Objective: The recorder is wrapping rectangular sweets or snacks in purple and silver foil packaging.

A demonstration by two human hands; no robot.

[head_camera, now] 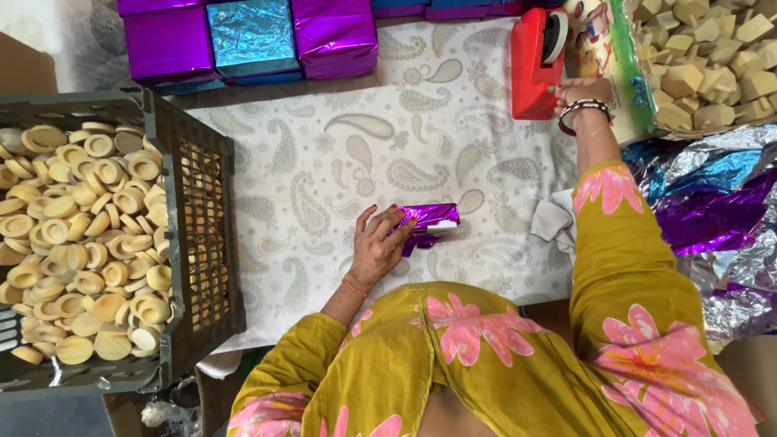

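The left hand [377,245] lies flat on a small packet wrapped in purple foil [429,218], pressing it down on the table [324,162], which is covered with a white cloth printed with grey paisley. The fingers are spread a little and rest on the left part of the packet; the right part shows free, with a small white strip at its end. The packet is near the middle of the picture, just in front of the person's body.

The right hand [581,91] is stretched far out toward 1 o'clock and touches a red tape dispenser [536,61] standing at the far edge of the cloth. The fingers are partly hidden behind the dispenser, so I cannot tell if they close on something. Bangles sit on this wrist.

At 9 o'clock stands a dark plastic crate [202,235] filled with many round pale discs [81,235]. At 11 to 12 o'clock, wrapped blocks in purple foil [166,40] and one in blue foil [252,34] lie in a row along the far side. At 2 o'clock there is a heap of pale cube-shaped pieces [712,57], with a coloured printed sheet [615,48] just beside the dispenser. At 3 o'clock loose sheets of foil [712,210], purple, blue and silver, lie crumpled. A small white cloth [552,220] lies between the packet and the right arm.
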